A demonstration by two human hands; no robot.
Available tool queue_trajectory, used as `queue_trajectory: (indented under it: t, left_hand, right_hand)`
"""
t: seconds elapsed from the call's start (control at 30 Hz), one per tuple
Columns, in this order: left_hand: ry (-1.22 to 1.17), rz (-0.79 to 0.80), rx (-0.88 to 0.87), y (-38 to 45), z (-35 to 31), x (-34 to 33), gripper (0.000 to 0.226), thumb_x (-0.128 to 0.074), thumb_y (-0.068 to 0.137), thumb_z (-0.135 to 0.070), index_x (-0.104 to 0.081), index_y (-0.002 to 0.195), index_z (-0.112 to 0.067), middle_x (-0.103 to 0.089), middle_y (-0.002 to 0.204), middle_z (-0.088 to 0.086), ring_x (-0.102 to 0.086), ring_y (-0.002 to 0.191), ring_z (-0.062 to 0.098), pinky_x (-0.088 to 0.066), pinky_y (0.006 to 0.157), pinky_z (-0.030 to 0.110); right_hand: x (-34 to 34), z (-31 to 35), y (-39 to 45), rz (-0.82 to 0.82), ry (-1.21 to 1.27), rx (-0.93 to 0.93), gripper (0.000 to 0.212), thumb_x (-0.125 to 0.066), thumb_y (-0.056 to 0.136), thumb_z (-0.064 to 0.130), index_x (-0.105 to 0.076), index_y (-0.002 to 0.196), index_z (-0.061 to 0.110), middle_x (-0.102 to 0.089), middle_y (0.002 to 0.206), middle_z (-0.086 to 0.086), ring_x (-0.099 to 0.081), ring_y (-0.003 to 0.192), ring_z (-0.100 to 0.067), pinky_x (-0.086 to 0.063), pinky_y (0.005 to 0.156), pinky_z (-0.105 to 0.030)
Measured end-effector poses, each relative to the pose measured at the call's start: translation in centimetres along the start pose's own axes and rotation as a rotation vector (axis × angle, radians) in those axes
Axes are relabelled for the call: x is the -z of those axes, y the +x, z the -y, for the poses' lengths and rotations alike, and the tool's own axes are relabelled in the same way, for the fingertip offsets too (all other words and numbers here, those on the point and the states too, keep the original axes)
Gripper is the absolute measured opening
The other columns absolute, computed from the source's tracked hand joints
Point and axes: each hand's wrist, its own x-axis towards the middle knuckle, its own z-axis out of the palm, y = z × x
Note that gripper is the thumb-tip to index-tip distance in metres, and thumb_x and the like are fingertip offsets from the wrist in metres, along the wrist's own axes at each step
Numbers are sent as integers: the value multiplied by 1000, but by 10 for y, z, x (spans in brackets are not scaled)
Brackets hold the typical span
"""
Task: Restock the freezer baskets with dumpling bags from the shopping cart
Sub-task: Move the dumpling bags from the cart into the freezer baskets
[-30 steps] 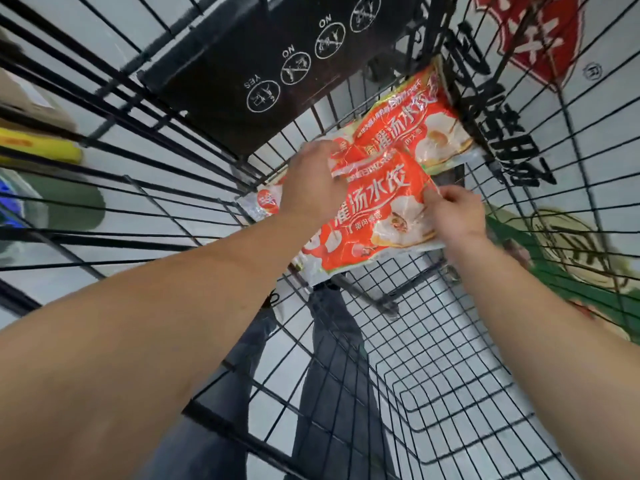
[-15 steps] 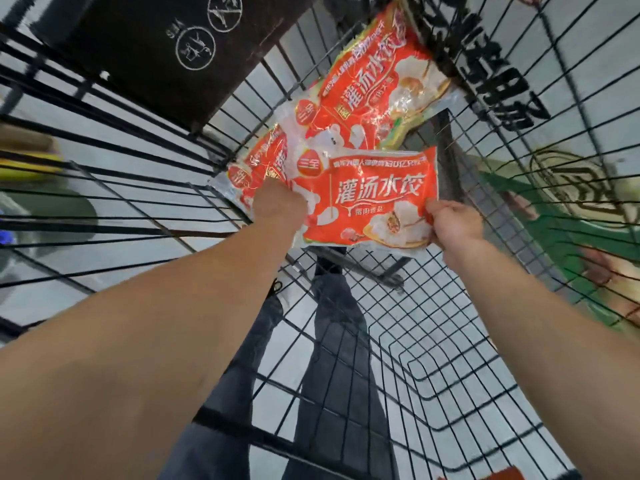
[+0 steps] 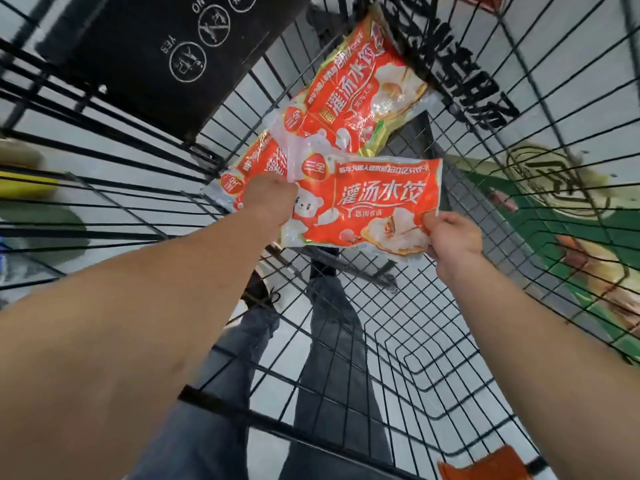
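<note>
**Three dumpling bags in view, one held up between both hands**

Two hands grip the near dumpling bag (image 3: 367,206): my left hand (image 3: 268,199) is clenched on its left edge, my right hand (image 3: 452,233) pinches its lower right corner, fingers curled around the plastic. It hangs stretched flat between them, above the wire floor of the shopping cart (image 3: 398,341).

Just beyond my left fingers lies a second bag (image 3: 249,168), mostly covered by my hand and the held bag. Farther out, a third bag (image 3: 360,95) leans into the cart's far corner.

An orange scrap (image 3: 485,465) is cut off at the lower edge; I cannot tell what it is. A black seat flap (image 3: 145,60) with round pictograms stands beyond my left hand. Through the wires show pale floor tiles, dark trousers and a blurred green floor graphic (image 3: 554,209).
</note>
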Motion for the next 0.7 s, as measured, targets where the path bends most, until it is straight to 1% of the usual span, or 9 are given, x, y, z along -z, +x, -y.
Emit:
queue_trajectory:
  t: [0.03,0.1,0.17,0.23,0.33,0.43,0.57,0.63,0.7]
  left_hand:
    - [-31,11,-26,-7,-9,6,25,-60,88,-14,-53,65,-19,-53,68,5,-53,68,23,-46,63,31]
    - [-85,30,-67,-20,-23,19,19,-64,84,-16,-60,66,-20,-55,63,4,-51,62,21,-40,60,27]
    - [-93,45,-120,-37,-39,35,4,-66,74,-19,-65,71,-17,-58,62,4,-55,63,20,-41,59,25]
    - [-143,110,-170,-61,-55,54,6,-67,73,-16,-63,75,-12,-60,57,3,-59,55,19,-43,51,21]
    - [-218,225,-236,-95,-65,80,15,-64,87,-3,-59,75,-11,-63,51,-3,-60,45,11,-47,45,19]
    - [-194,278,-328,-133,-62,110,21,-58,92,-1,-54,74,-12,-58,46,-6,-55,39,7,-37,37,12]
    - [-173,277,-425,-179,-55,139,22,-62,89,-5,-58,70,-14,-57,60,5,-54,50,16,-42,48,18]
    - [-166,274,-482,-203,-55,151,19,-63,87,-9,-59,69,-15,-59,62,5,-57,52,14,-45,51,19]
    - [-133,251,-549,-230,-58,161,14,-64,78,-19,-63,64,-18,-66,72,4,-64,69,20,-50,62,30]
  right_hand:
    - [5,4,-9,-10,33,6,18,-70,87,19,-65,70,23,-74,87,-2,-69,84,-22,-58,78,-38]
    - [11,8,-21,-24,79,13,18,-70,86,19,-64,70,23,-74,86,-1,-69,82,-22,-57,75,-38]
    - [20,12,-37,-34,129,38,19,-69,87,18,-63,69,24,-72,84,-2,-64,73,-19,-52,63,-34]
    - [34,14,-63,-59,172,71,21,-68,88,18,-64,68,23,-71,83,-2,-59,68,-16,-46,58,-31]
    - [51,15,-100,-92,244,92,21,-70,87,17,-68,66,21,-75,86,-3,-68,77,-21,-56,68,-36]
    - [69,5,-148,-109,338,121,24,-73,82,18,-73,60,27,-77,78,-1,-74,85,-28,-61,77,-51]
    - [92,-11,-210,-146,416,185,14,-75,74,24,-75,63,32,-76,78,-1,-74,83,-29,-60,75,-54]
    - [105,-17,-243,-176,431,231,11,-72,78,23,-74,68,26,-76,84,-1,-73,87,-28,-60,78,-51]
    - [121,-25,-273,-204,477,271,13,-68,86,17,-71,74,21,-76,93,-3,-71,90,-24,-60,82,-44]
